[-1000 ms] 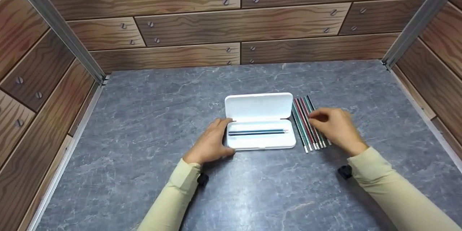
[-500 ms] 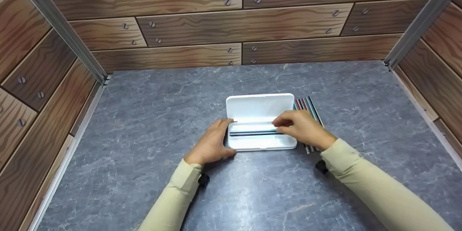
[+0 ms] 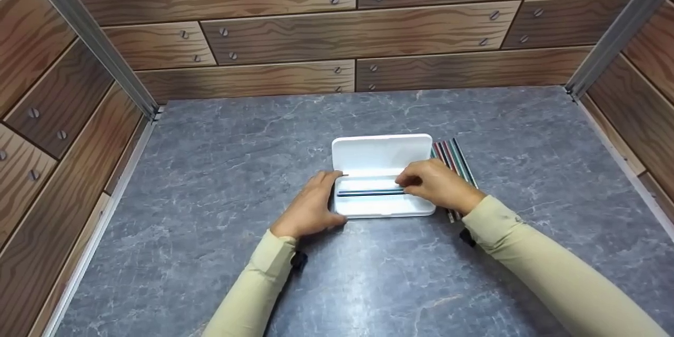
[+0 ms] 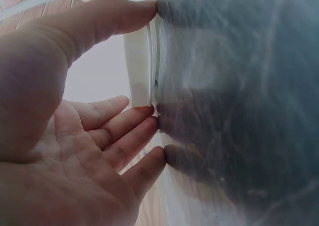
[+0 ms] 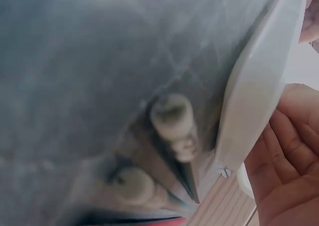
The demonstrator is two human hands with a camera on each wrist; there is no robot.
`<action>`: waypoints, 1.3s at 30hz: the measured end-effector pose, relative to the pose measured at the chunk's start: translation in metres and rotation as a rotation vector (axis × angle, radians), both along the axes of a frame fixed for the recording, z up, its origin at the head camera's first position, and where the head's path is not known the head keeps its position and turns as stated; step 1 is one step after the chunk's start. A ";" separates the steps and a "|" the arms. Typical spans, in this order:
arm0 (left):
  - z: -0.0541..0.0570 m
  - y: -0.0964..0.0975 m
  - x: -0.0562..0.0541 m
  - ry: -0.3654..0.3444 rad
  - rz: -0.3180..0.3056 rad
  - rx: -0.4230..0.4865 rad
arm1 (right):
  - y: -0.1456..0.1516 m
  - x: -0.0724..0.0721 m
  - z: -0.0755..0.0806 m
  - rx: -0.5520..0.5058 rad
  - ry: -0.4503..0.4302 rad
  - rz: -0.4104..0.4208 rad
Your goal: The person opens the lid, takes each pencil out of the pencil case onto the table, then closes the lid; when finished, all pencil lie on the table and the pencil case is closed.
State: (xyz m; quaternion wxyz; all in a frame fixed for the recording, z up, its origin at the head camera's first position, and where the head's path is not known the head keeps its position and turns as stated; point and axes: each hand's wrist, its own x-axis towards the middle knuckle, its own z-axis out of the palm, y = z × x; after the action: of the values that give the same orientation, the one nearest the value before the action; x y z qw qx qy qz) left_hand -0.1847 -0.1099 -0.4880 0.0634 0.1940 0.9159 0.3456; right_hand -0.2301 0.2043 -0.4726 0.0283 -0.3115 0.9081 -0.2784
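We saw left hand [image 3: 309, 206] spread wide against white rectangular case [image 3: 379, 206], right hand [image 3: 436, 184] curled over slim blue pencils [image 3: 366, 192], grip hidden.

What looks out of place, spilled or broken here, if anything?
Nothing stands out. The open case sits flat, with pencils lengthwise inside; the other pencils lie side by side to its right, partly hidden by the right hand. No spill or break shows.

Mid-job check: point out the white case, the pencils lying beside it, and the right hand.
White case [image 3: 378, 205]: head view, bare floor of its base.
Pencils beside it [image 3: 459, 159]: head view, on a shaft.
Right hand [image 3: 439, 183]: head view, back of the hand.
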 end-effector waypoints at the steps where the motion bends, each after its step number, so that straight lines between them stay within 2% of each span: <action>1: 0.000 0.000 0.000 0.000 -0.001 0.000 | 0.000 -0.001 0.001 0.004 0.004 0.009; 7: 0.001 0.000 -0.003 0.009 -0.006 0.005 | -0.003 -0.005 0.004 0.030 0.023 0.043; 13: 0.001 0.000 -0.003 -0.012 -0.006 0.013 | -0.003 -0.007 0.001 0.025 0.047 0.066; 20: 0.001 0.001 -0.001 -0.015 -0.002 0.011 | -0.002 -0.007 -0.002 0.016 0.020 0.044; 26: 0.000 0.001 -0.001 -0.013 -0.006 0.006 | 0.003 -0.002 -0.002 -0.061 0.017 0.008; 33: -0.001 0.000 -0.002 -0.007 -0.004 -0.004 | 0.014 0.003 0.008 -0.159 0.007 -0.028; 39: -0.003 -0.001 -0.001 -0.008 -0.011 0.005 | 0.034 0.010 0.015 -0.259 -0.059 -0.144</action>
State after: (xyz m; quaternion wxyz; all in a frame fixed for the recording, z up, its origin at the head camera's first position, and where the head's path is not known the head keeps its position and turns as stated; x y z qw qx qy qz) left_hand -0.1858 -0.1109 -0.4909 0.0685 0.1977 0.9138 0.3482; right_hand -0.2201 0.2386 -0.4577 -0.0057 -0.2386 0.8832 -0.4036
